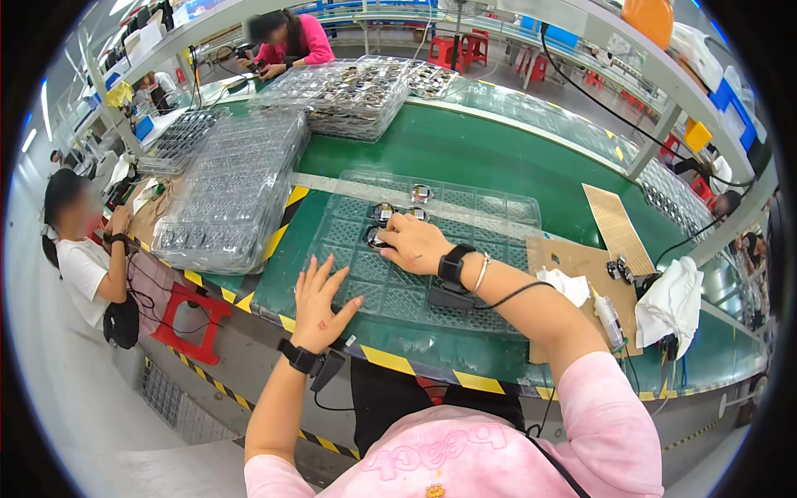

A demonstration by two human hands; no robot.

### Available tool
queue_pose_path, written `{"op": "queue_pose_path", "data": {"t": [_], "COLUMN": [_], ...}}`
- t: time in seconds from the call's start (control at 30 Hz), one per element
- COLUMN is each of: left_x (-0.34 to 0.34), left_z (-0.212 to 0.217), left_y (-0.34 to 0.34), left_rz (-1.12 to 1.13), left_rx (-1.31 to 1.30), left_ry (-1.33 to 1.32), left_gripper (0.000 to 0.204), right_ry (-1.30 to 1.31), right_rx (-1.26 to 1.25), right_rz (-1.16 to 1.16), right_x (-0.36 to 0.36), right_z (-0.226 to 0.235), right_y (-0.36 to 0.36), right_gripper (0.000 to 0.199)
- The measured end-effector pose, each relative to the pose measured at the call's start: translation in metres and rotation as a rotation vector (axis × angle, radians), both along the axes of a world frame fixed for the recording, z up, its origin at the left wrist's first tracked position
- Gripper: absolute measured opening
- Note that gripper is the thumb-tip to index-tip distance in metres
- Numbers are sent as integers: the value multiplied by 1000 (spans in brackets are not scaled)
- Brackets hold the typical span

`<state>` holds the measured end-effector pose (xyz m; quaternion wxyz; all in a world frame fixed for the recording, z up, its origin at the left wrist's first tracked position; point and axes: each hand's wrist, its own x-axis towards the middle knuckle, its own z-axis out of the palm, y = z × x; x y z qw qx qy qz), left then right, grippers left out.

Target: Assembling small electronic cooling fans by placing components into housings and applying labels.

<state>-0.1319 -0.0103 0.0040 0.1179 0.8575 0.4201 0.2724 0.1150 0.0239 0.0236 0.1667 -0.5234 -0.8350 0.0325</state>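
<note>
A clear plastic compartment tray (486, 217) lies in front of me on the green bench. Toward its far left part sit several small round black electronic parts, among them a part with a pale label (422, 193) and a darker one (383, 212). My right hand (411, 242) reaches over the tray, its fingertips closed on another small round electronic part (374, 238), which they partly cover. Off the tray's near left corner, my left hand (318, 309) is held with fingers spread and nothing in it. Both wrists wear black straps with cables.
Stacked clear trays (224, 195) stand at left; filled tray stacks (357, 95) lie farther back. At right, a cardboard sheet (544, 274) carries a white bottle (608, 319) and tissue, with a white cloth (671, 303) beside it. One person sits at left, another works at the far end.
</note>
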Motion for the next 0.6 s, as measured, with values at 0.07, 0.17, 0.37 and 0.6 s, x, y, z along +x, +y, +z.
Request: {"op": "queue_pose_path", "data": {"t": [0.07,0.17,0.37,0.6], "left_x": [0,-1,0,2], "left_z": [2,2,-2,1], "left_y": [1,0,2,0], "left_rz": [2,5,12,13], "left_rx": [-1,28,34,12], "left_ry": [-12,-13,-31,-52], "left_gripper": [51,49,48,47], "right_ry": [18,14,106,89], "right_rx": [39,78,36,120], "right_rz": [31,51,105,-93], "right_x": [1,1,7,20], "right_z": [-3,-5,-3,-10], "right_y": [2,3,16,41], "right_gripper": [27,26,22,23]}}
